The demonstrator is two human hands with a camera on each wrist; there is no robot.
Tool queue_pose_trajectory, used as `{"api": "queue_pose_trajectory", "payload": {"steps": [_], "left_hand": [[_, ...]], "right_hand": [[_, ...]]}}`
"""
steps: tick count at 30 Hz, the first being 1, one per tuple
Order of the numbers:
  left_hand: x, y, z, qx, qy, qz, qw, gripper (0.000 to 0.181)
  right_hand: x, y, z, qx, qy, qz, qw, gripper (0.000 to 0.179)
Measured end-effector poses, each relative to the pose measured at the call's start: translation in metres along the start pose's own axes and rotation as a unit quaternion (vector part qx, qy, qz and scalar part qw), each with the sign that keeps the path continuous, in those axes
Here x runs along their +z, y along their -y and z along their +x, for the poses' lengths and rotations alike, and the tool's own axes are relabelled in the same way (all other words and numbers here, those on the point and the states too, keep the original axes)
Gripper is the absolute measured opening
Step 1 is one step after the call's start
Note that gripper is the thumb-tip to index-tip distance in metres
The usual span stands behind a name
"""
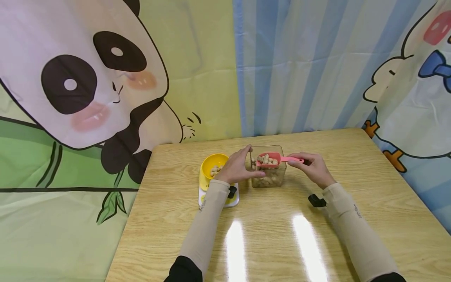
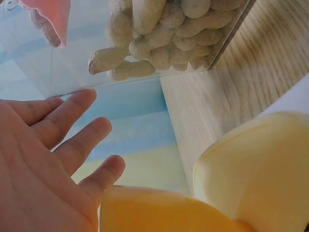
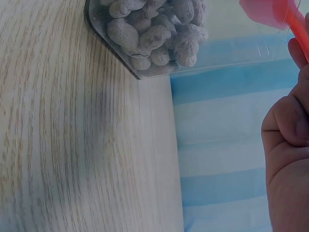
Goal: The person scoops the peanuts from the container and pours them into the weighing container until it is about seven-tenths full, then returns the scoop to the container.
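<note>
My right hand (image 1: 314, 168) grips the handle of a pink scoop (image 1: 288, 159) heaped with peanuts in the shell. The scoop's bowl is at the top of a clear square container (image 1: 278, 181), which holds more peanuts (image 2: 166, 36). At the container's left side is my left hand (image 1: 237, 166), thumb toward the front and fingers toward the back. Its fingers (image 2: 79, 104) look straight and spread in the left wrist view, and fingertips touch the container wall. Left of that hand, a yellow bowl (image 1: 211, 158) with several peanuts in it is partly hidden by the hand.
Beneath the yellow bowl is a yellow and white base, perhaps a small scale (image 1: 202, 196), partly covered by the left forearm. The wooden table (image 1: 169, 219) ends at a cartoon-printed curtain (image 1: 211, 78). Black wrist-camera mounts (image 1: 316, 201) stick out beside the sleeves.
</note>
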State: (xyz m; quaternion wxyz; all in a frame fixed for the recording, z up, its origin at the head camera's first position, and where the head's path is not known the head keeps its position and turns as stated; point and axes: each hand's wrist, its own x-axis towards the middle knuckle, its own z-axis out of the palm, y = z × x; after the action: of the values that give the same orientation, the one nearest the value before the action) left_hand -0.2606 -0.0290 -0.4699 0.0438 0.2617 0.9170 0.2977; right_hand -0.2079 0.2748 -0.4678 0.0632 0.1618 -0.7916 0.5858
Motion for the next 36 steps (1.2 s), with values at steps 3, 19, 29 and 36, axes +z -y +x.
{"api": "queue_pose_trajectory", "payload": {"steps": [3,19,29,36], "left_hand": [[-0.004,-0.001,-0.001,0.001,-0.004,-0.001,1.0000,0.123],[-0.057,0.016,-0.032,-0.013,-0.045,0.044,0.9979,0.119],[-0.067,0.064,-0.067,-0.083,-0.085,0.029,0.9925,0.118],[-0.060,0.083,-0.082,-0.122,-0.082,0.007,0.9890,0.122]], "right_hand": [[0.000,-0.002,0.000,-0.002,-0.002,0.006,1.0000,0.025],[0.000,0.000,-0.004,0.009,-0.011,0.015,0.9998,0.025],[0.001,-0.004,-0.004,0.013,-0.011,0.017,0.9997,0.026],[0.000,-0.030,-0.001,0.008,-0.022,0.008,0.9997,0.025]]}}
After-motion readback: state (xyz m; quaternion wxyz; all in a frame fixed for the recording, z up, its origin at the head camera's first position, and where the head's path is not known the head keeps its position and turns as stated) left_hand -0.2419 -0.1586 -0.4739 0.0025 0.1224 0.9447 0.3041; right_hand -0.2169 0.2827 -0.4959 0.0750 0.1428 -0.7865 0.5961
